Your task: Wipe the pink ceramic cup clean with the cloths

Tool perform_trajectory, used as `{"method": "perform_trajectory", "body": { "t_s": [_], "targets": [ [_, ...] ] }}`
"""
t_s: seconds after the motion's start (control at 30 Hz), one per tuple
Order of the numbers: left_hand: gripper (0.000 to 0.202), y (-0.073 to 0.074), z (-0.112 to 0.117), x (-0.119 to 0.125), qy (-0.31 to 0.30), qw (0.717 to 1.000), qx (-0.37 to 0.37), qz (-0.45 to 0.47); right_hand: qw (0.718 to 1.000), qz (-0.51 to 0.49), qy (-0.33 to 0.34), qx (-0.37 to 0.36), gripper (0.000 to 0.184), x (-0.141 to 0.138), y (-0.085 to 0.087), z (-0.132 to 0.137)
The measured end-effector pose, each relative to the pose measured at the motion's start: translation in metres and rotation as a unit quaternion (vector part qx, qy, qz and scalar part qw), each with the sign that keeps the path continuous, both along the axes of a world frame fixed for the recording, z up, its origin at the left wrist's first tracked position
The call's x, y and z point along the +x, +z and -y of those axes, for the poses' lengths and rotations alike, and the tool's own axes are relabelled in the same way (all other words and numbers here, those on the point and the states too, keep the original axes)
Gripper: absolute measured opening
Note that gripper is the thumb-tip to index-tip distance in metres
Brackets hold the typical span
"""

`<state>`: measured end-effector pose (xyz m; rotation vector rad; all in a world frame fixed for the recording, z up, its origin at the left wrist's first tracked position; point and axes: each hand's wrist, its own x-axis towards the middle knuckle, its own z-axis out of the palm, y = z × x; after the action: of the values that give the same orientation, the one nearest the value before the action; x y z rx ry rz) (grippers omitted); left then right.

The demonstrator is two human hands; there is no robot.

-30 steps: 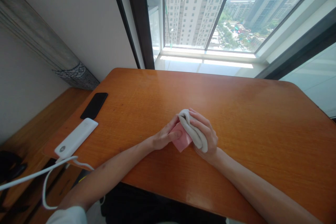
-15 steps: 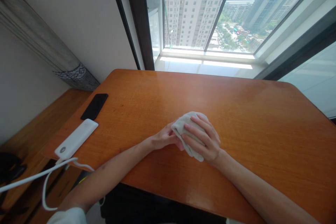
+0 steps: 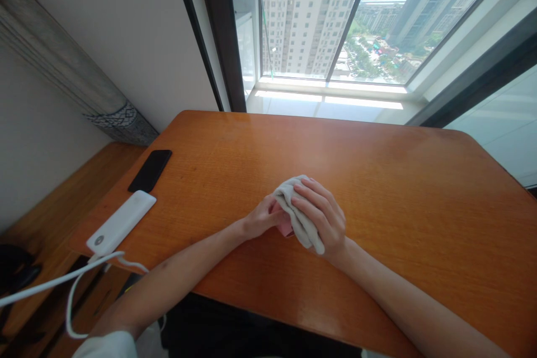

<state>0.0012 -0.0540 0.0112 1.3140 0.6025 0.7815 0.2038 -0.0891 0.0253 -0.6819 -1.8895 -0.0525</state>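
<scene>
Above the front middle of the wooden table (image 3: 403,196), my left hand (image 3: 262,217) is closed on a small pink object (image 3: 285,226). Most of that object is hidden by fingers and cloth, so its kind does not show. My right hand (image 3: 323,215) grips a folded light grey cloth (image 3: 300,218), its fingers spread over the top and pressing it against the pink object. One end of the cloth hangs down below the right palm.
On the table's left side lie a black phone (image 3: 150,171) and a white power bank (image 3: 121,222). A white cable (image 3: 62,278) runs from the power bank past my left forearm. Behind the table is a window (image 3: 327,28); a grey curtain (image 3: 92,84) hangs at the left.
My right hand has shifted slightly left with the cloth, and its fingers curl more around it. More of the pink object shows beneath the cloth. My left hand stays nearly in place.
</scene>
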Motion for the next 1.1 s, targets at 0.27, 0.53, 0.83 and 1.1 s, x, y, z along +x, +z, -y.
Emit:
{"method": "perform_trajectory", "body": {
  "t_s": [0.27,0.53,0.83,1.1],
  "targets": [
    [0.068,-0.006,-0.003,0.004,0.068,0.990,-0.002,0.126,0.991,-0.072,0.009,-0.117,0.054,-0.006,-0.003,-0.006],
    [0.073,-0.006,-0.004,-0.001,0.099,0.990,0.022,0.099,0.973,-0.128,0.015,-0.190,0.055,-0.007,-0.014,-0.010],
    [0.072,0.001,-0.002,-0.001,0.126,0.985,0.017,0.119,0.968,-0.149,0.011,-0.199,0.055,-0.008,-0.016,-0.012],
    [0.066,0.000,-0.003,0.002,0.169,0.969,-0.007,0.181,0.961,-0.175,-0.001,-0.216,0.058,-0.006,-0.020,-0.009]
  ]
}}
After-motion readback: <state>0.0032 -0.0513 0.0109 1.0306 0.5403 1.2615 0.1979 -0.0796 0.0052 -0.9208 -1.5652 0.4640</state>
